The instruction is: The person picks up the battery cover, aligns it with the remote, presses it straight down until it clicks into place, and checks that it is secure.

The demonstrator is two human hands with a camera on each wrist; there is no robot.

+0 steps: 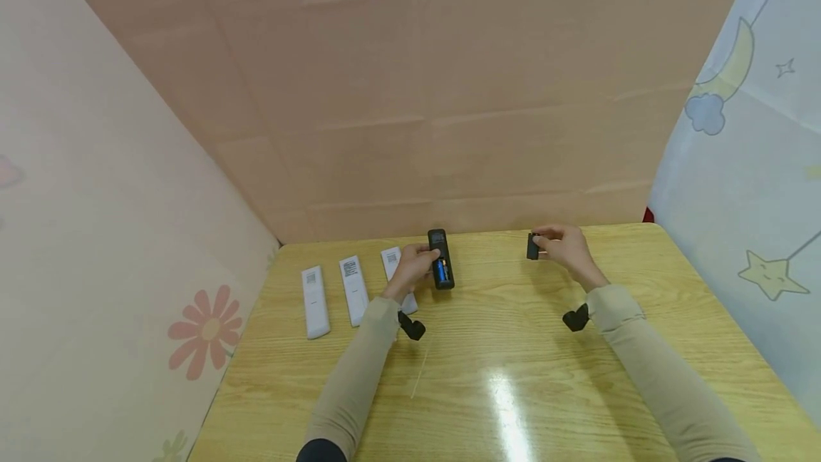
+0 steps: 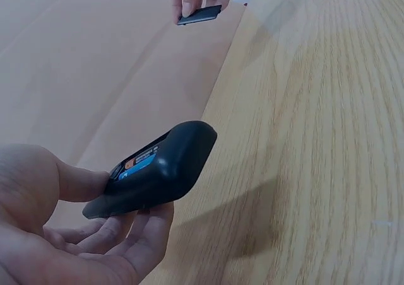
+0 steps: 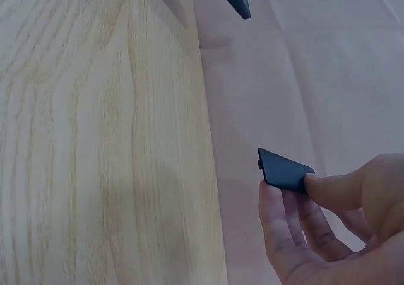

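My left hand (image 1: 415, 269) holds a black remote control (image 1: 440, 239), thumb on its back and fingers beneath. The battery compartment is uncovered, and blue batteries (image 1: 442, 271) show inside it. In the left wrist view the remote (image 2: 167, 171) is held above the wooden table, casting a shadow on it. Off to the right, my right hand (image 1: 567, 249) pinches a small black battery cover (image 1: 532, 246) between thumb and fingers. A little tab sticks out at one end of this cover (image 3: 285, 171) in the right wrist view. The cover and the remote are well apart.
Three white remote controls lie side by side on the table's left: an outer one (image 1: 316, 303), a middle one (image 1: 354, 291) and one (image 1: 391, 259) partly hidden under my left hand. The wooden table (image 1: 487, 334) ends at a pinkish-brown cloth wall (image 1: 423, 91). Patterned cloth (image 1: 737, 184) hangs at the right.
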